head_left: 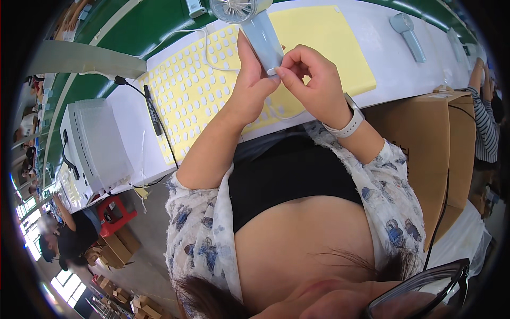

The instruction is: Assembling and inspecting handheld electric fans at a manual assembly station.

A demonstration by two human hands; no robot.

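Observation:
A light-blue handheld fan (pixel 262 42) with a round, see-through grille is tilted over the table, its head at the far side. My left hand (pixel 252 82) is closed around its handle from the left. At the handle's near end sits a small white oval piece (pixel 272 71). The thumb and forefinger of my right hand (pixel 314 80) pinch at that piece, touching the handle end. Under my left hand lies a yellow sheet (pixel 180 90) bearing rows of similar white oval pieces.
Another blue handheld fan (pixel 409 37) lies at the far right of the white table. A black marker pen (pixel 153 110) and cables rest at the left, near a white box-shaped device (pixel 87 146). A large cardboard box (pixel 409 133) stands close on my right.

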